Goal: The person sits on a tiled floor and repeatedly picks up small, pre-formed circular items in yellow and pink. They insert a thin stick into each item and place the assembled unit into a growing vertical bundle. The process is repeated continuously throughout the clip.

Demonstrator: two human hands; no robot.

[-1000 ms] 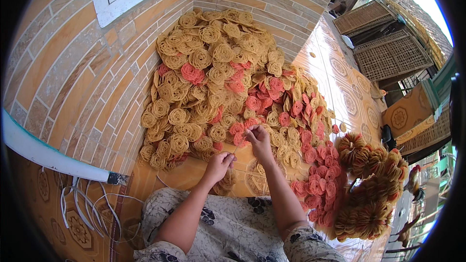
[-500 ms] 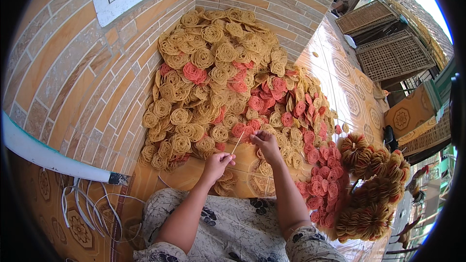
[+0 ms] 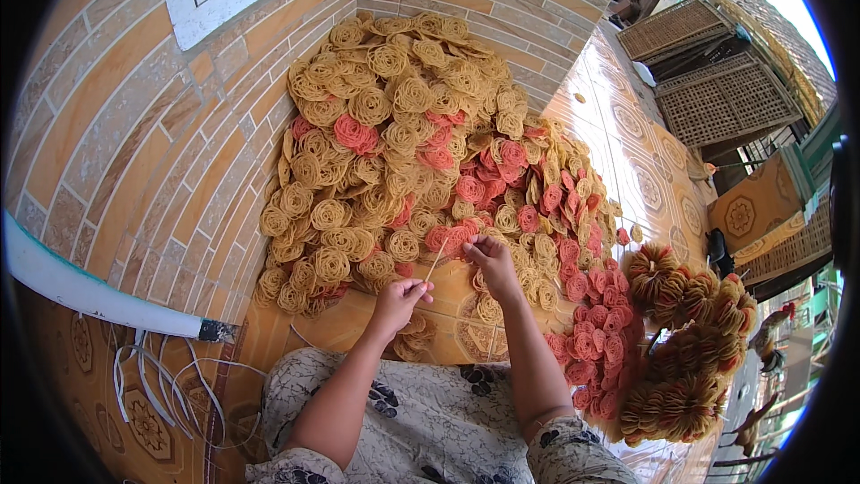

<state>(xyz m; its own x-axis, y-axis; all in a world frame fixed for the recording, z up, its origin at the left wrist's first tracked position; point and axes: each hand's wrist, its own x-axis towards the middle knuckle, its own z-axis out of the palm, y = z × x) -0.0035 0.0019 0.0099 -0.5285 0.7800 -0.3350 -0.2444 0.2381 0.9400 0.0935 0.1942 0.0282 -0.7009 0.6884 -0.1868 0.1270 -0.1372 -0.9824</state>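
Observation:
A big heap of tan and pink round noodle-like discs [image 3: 403,152] lies on the tiled floor against a brick wall. My left hand [image 3: 399,298] pinches the lower end of a thin pale stick [image 3: 436,262] that slants up to the right. My right hand [image 3: 488,260] is closed at the stick's upper end, right beside a pink disc [image 3: 452,237] at the heap's front edge. Whether it holds that disc is unclear. Both forearms come up from my patterned lap.
Bundles of discs strung together [image 3: 685,332] lie at the right, beside loose pink discs [image 3: 596,332]. A white pipe [image 3: 90,291] and loose white cords [image 3: 157,385] are at the left. Woven baskets [image 3: 717,99] stand at the far right.
My right hand has drawn back from the heap toward my left hand, and the stick now shows between the two hands. My left hand has risen slightly.

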